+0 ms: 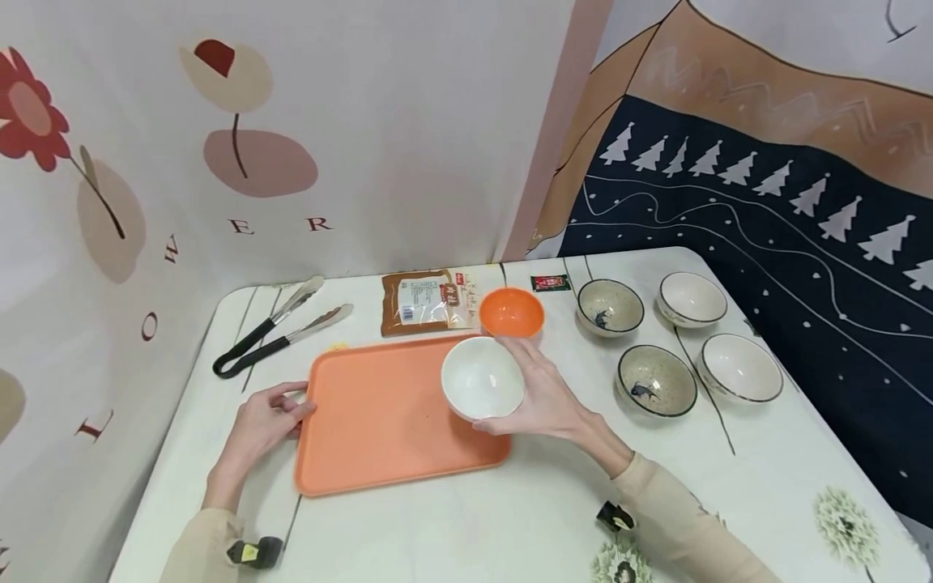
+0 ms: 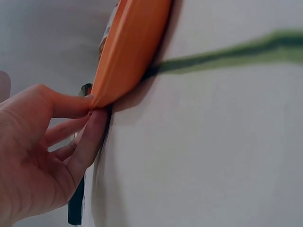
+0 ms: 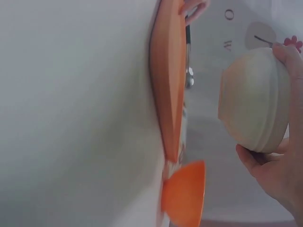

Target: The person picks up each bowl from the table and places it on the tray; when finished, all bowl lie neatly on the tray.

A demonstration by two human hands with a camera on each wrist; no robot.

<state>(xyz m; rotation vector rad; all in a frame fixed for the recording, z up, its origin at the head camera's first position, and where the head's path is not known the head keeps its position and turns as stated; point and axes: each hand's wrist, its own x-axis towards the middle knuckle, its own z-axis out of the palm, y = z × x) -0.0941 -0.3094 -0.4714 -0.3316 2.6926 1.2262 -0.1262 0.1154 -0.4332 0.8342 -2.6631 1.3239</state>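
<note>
My right hand (image 1: 543,393) grips a white bowl (image 1: 483,379) by its rim, fingers on the far side and thumb on the near side. In the right wrist view the bowl (image 3: 255,99) hangs above the orange tray (image 3: 168,71), apart from it. The head view shows the tray (image 1: 379,421) flat on the table with nothing lying on it. At its left edge, my left hand (image 1: 266,421) pinches the rim between thumb and fingers. The left wrist view has that left hand (image 2: 52,146) at the tray's corner (image 2: 128,52).
Behind the tray are an orange bowl (image 1: 512,312), a brown food packet (image 1: 419,304) and a small dark sachet (image 1: 550,282). Tongs with black handles (image 1: 270,332) lie at the back left. Two speckled bowls (image 1: 611,308) and two white dark-rimmed bowls (image 1: 742,368) stand at the right.
</note>
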